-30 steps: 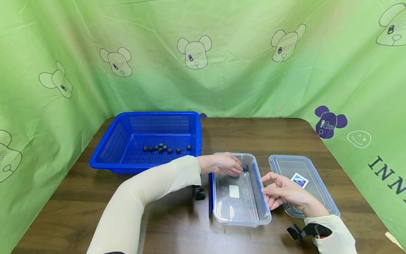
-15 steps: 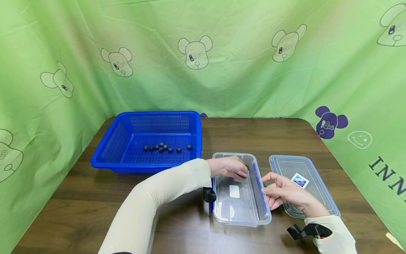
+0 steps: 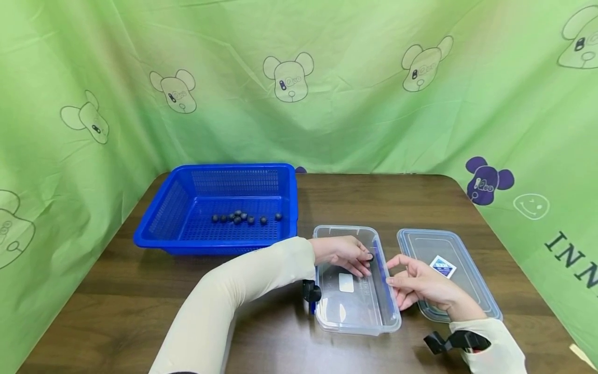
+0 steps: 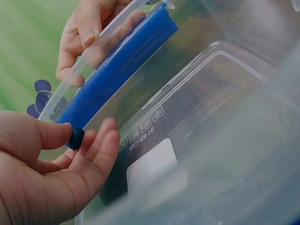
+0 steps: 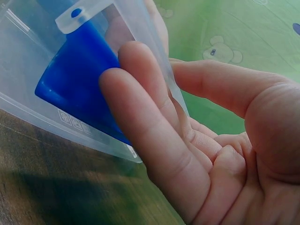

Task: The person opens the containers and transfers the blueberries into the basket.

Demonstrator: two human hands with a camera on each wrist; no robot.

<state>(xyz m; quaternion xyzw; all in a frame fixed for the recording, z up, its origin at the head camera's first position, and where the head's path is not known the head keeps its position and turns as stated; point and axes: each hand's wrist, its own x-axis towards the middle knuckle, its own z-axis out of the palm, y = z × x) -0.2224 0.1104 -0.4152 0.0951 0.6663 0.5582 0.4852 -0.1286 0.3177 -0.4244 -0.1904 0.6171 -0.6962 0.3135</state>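
Note:
My left hand (image 3: 344, 253) reaches into a clear plastic food container (image 3: 357, 329) and pinches a dark blueberry (image 4: 75, 138) between thumb and fingers. In the left wrist view, the hand lies close to the container's right wall, near a blue latch (image 4: 112, 65). At that side my right hand (image 3: 422, 285) holds the rim, the thumb at the edge and two fingers (image 5: 140, 108) against the latch from outside. Several more blueberries (image 3: 237, 219) sit on the floor of a blue perforated basket (image 3: 215, 244) to the left.
A clear lid (image 3: 460, 272) with a blue-and-white sticker (image 3: 443, 266) lies right of the container, partly behind my right hand. All stand on a dark wooden table (image 3: 364, 200). A green printed cloth (image 3: 345, 130) hangs behind it.
My left hand has moved right and nearer inside the container, toward the right wall. The blueberry lying in the container a second ago is now pinched in it. My right hand stays put.

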